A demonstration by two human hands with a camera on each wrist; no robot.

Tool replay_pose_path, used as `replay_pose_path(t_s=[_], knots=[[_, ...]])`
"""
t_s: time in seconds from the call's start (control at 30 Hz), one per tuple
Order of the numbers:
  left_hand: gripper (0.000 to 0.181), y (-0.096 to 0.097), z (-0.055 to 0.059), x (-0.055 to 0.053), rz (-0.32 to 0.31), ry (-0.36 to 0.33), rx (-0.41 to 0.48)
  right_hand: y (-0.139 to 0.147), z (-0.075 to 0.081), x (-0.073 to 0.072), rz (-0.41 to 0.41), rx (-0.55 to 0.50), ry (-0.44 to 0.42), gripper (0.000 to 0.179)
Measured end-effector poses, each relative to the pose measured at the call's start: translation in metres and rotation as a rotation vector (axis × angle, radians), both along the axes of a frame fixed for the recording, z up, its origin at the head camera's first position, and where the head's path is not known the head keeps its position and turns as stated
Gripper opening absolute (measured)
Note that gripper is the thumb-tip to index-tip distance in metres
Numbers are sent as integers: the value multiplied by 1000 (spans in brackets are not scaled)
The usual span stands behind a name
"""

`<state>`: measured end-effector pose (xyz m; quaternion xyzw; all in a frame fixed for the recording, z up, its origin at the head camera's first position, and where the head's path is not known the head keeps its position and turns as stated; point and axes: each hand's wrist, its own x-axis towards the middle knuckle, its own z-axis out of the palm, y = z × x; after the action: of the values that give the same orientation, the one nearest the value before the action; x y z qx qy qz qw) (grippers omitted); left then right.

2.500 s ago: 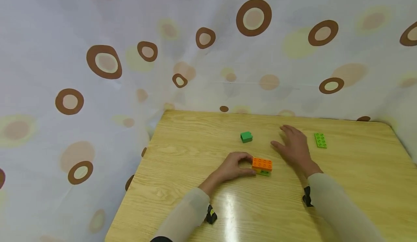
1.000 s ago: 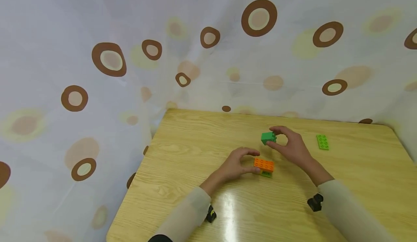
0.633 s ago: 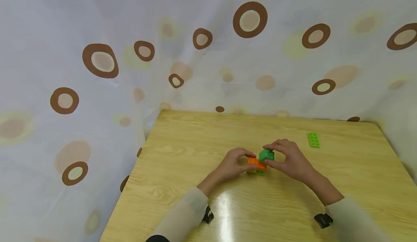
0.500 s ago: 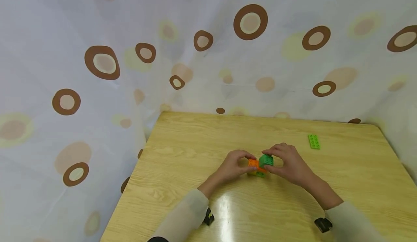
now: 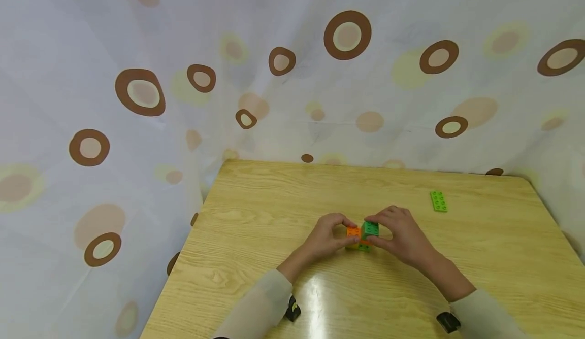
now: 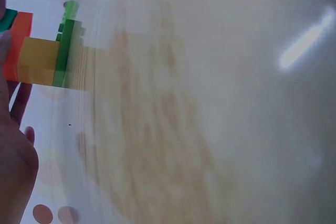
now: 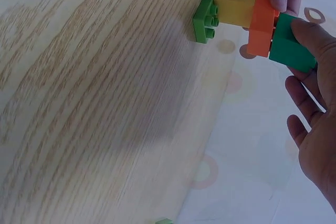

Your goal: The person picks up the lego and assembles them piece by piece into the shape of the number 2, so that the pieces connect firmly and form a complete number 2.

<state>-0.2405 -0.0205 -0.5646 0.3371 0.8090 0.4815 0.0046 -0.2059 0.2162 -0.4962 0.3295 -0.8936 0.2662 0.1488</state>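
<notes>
A small stack stands on the table. Lowest is a green plate brick (image 7: 202, 17), with a yellow brick (image 7: 235, 4) on one end of it and an orange brick (image 5: 353, 233) across the top. My left hand (image 5: 322, 238) pinches the orange brick between thumb and fingers. Between the thumb and fingers of my right hand (image 5: 407, 238) is a dark green brick (image 5: 370, 229), sitting on the orange brick's right end. A thin gap with studs shows between these two in the right wrist view. The left wrist view catches the stack only at its edge.
A loose light green plate brick (image 5: 439, 201) lies toward the back right of the wooden table (image 5: 274, 192). Behind and to the left hangs a patterned cloth (image 5: 205, 34) with brown rings. Light glares off the table in front of the hands.
My right hand picked up the dark green brick from the back of the table, brought it to the stack and lowered it onto the orange brick's right end. The left hand stayed at the stack.
</notes>
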Motion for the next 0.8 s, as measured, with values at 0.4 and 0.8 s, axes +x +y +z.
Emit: replay_pose_path(t_s=[0.4, 0.8], knots=[[27, -1, -5, 4, 21, 10, -2, -6, -5, 5, -13, 39, -8, 51], [26, 2, -8, 2, 12, 93, 33, -6, -16, 6, -47, -18, -105, 52]])
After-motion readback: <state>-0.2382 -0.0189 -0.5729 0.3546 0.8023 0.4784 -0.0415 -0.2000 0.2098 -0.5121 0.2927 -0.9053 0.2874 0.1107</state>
